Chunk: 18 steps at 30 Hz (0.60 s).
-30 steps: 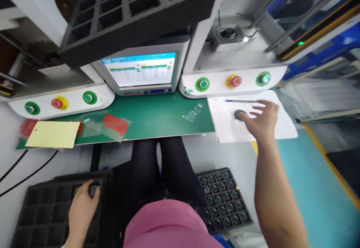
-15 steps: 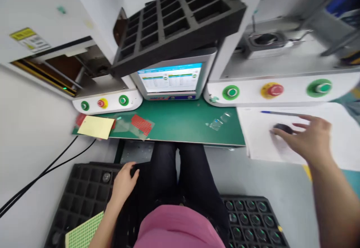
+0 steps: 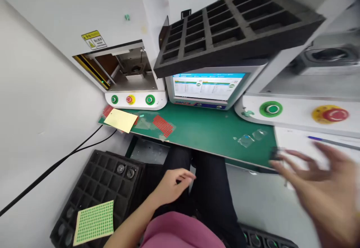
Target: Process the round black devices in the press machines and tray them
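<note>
My right hand (image 3: 323, 184) pinches a small dark part (image 3: 276, 153) between thumb and fingers; it is blurry, at the right end of the green table (image 3: 208, 128), near the white paper (image 3: 294, 136). My left hand (image 3: 170, 186) is over my dark trousers (image 3: 212, 180), fingers bent; I cannot tell if they hold anything. Two round pieces (image 3: 120, 169) sit in the black tray (image 3: 95, 181).

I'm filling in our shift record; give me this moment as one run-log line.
left hand: over lap, seemingly empty; right hand: holding dark part, blurred; monitor: lit; green-dotted sheet: on black tray
</note>
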Each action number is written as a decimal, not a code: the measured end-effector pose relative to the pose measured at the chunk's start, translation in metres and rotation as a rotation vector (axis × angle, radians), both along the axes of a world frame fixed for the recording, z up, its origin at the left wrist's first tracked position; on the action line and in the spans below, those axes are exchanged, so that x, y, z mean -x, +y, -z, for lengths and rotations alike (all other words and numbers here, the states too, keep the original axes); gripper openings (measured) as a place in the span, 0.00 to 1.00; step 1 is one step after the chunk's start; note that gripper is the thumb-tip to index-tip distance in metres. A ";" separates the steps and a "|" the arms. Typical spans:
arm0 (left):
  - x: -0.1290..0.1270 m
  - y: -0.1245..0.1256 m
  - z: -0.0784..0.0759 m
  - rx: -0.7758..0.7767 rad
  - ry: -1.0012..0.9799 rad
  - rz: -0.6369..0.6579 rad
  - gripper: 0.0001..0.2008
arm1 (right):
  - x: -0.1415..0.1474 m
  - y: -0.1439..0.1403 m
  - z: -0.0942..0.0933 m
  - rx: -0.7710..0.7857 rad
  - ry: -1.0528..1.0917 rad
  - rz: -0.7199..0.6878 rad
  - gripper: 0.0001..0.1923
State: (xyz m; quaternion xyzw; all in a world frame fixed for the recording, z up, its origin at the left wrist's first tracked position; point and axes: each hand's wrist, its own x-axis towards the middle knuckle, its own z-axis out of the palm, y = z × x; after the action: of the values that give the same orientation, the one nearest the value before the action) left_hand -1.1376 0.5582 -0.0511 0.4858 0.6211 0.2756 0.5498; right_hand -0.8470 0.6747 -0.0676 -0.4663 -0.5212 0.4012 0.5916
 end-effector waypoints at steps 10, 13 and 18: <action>-0.067 0.033 -0.029 0.373 -1.180 -0.279 0.22 | 0.112 -0.068 -0.056 0.088 0.435 -0.275 0.31; -0.065 0.031 -0.036 0.397 -1.152 -0.331 0.21 | 0.109 -0.072 -0.055 0.104 0.440 -0.278 0.32; -0.061 0.030 -0.040 0.237 -0.954 -0.402 0.23 | 0.106 -0.076 -0.065 0.010 0.305 -0.098 0.30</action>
State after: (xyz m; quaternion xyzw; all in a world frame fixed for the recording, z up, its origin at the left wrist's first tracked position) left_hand -1.0764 0.5880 -0.0110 0.1121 0.4096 0.4939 0.7588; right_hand -0.9525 0.5985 -0.0022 -0.3765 -0.4455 0.4985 0.6413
